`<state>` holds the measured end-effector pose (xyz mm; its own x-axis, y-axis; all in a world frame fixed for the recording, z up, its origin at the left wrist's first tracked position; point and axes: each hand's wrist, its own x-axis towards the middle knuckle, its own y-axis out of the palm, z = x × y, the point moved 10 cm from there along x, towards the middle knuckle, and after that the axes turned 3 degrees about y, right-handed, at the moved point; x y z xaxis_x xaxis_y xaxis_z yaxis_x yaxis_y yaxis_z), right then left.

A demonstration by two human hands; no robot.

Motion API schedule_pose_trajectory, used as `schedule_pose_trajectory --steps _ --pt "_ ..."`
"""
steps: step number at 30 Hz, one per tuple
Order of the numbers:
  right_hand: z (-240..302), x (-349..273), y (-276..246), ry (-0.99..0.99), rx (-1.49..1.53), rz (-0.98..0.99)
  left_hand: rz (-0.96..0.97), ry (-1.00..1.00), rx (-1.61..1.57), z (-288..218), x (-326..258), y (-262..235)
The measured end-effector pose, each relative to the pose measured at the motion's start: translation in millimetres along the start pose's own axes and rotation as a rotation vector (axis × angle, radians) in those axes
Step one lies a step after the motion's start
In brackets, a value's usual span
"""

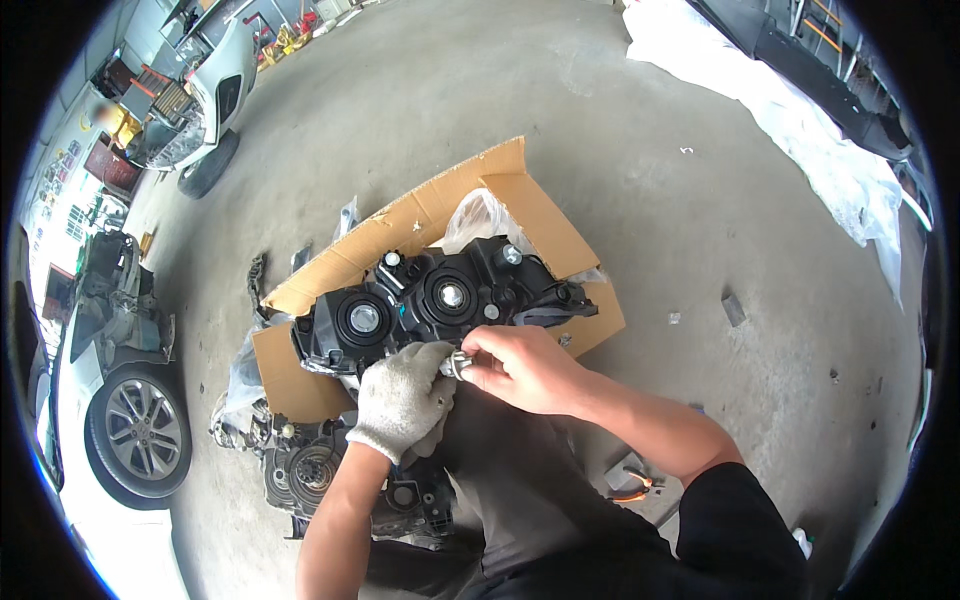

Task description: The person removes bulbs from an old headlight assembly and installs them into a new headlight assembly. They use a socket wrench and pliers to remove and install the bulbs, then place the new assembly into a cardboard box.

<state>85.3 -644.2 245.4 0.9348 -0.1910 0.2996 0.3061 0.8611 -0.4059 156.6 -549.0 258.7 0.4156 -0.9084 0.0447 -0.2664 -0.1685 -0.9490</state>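
Note:
My left hand (pixel 404 398), in a pale knit work glove, is closed around a small grey part that looks like a bulb socket (pixel 456 366). The bare fingers of my right hand (pixel 518 368) pinch its other side. Both hands meet just in front of a black car headlight assembly (pixel 428 302), which lies back side up across an open cardboard box (pixel 400 237). Two round openings with bright centres show on its back. A second headlight unit (pixel 312 477), older and dusty, rests on the floor at lower left, partly hidden by my left arm.
Orange-handled pliers (pixel 632 488) lie on the floor right of my legs. A car wheel (pixel 142 430) stands at the left. White sheeting (pixel 760 110) spreads at upper right. Clear plastic wrap (pixel 482 220) sticks out of the box. A person in yellow is far back left.

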Motion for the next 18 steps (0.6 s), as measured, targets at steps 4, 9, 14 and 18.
schedule_pose_trajectory --steps 4,9,14,18 --pt "-16 -2 1 0.005 0.004 0.059 0.010 0.000 -0.050 0 3 7" --pt "-29 3 -50 -0.035 -0.292 -0.092 0.025 -0.278 -0.079 44 11 4" --pt "-101 26 -98 0.082 -0.600 -0.138 0.037 -0.370 0.108 86 25 14" --pt "-125 37 -84 0.089 -0.695 0.002 0.175 -0.429 0.054 92 39 37"
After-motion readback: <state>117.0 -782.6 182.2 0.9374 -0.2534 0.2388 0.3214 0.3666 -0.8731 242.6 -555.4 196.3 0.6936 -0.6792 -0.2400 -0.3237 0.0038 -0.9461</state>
